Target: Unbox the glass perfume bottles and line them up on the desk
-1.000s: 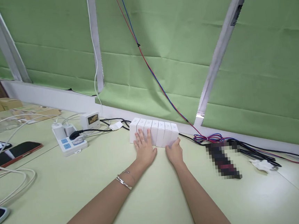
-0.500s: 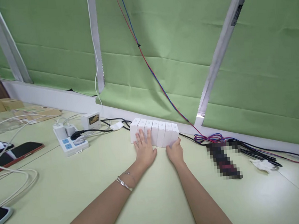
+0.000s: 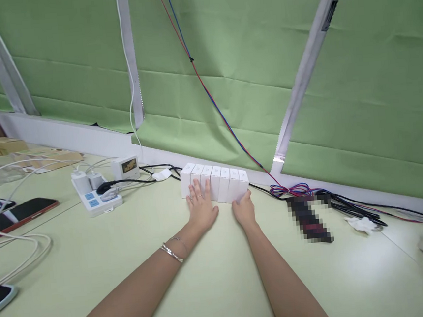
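Several small white boxes (image 3: pixel 223 184) stand upright side by side in a row, against the low ledge at the back of the table. My left hand (image 3: pixel 201 206) lies with its fingers stretched and spread on the front of the boxes left of the middle, thumb out to the right. At the row's right end, my right hand (image 3: pixel 244 210) has its fingers curled round the corner of the last white box (image 3: pixel 242 181), thumb towards the front. Part of its grip is hidden behind the hand itself.
A white power strip (image 3: pixel 102 202) with plugs and a small white display device (image 3: pixel 126 170) stand left of the boxes. Phones (image 3: pixel 24 214) and white cables lie farther left. Bundled black cables (image 3: pixel 353 210) and a pixelated dark object (image 3: pixel 311 221) lie to the right.
The whole view has shifted slightly, so everything sits a little farther left and higher. Both hands stay on the row of boxes, with almost no movement against it.
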Tool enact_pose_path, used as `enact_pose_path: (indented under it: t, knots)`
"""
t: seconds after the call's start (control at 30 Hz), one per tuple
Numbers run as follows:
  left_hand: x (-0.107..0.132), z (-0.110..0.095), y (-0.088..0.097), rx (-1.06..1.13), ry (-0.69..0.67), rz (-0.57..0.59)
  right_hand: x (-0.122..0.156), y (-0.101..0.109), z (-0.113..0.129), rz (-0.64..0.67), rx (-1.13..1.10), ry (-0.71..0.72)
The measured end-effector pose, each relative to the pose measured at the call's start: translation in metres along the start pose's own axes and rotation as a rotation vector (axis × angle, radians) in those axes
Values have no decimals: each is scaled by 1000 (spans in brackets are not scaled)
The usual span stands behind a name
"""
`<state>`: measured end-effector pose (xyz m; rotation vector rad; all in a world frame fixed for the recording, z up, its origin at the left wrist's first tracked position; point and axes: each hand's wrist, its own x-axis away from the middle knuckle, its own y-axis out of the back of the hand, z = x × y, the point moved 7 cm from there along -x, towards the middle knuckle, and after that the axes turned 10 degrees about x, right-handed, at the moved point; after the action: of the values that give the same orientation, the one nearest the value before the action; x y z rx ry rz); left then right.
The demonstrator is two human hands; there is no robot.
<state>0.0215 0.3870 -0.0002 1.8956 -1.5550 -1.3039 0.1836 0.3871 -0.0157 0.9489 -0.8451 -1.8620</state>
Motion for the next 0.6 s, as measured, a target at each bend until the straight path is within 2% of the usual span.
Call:
enact_pose_path:
  t: [0.6]
  knots:
    - [1,2,-1,-7,5,20,1,1,-3,-1,-50,23]
